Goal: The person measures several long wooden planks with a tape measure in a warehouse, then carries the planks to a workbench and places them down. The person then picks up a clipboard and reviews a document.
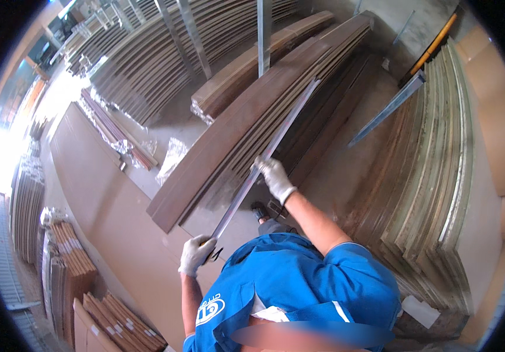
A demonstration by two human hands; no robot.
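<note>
Head view: a long, thin, greyish strip (281,134) runs diagonally along the right-hand long edge of the brown board stack (258,111), its lower end near the stack's near corner; whether they touch, I cannot tell. The gloved left hand (196,255) closes around that end, a black strap (216,255) dangling; the gloved right hand (274,178) pinches partway along. It looks light, slick and springy, best held at end and middle. The boards look flat, matte and stiff.

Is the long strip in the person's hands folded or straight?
Straight: the long strip runs unfolded from the left hand past the right hand.
</note>
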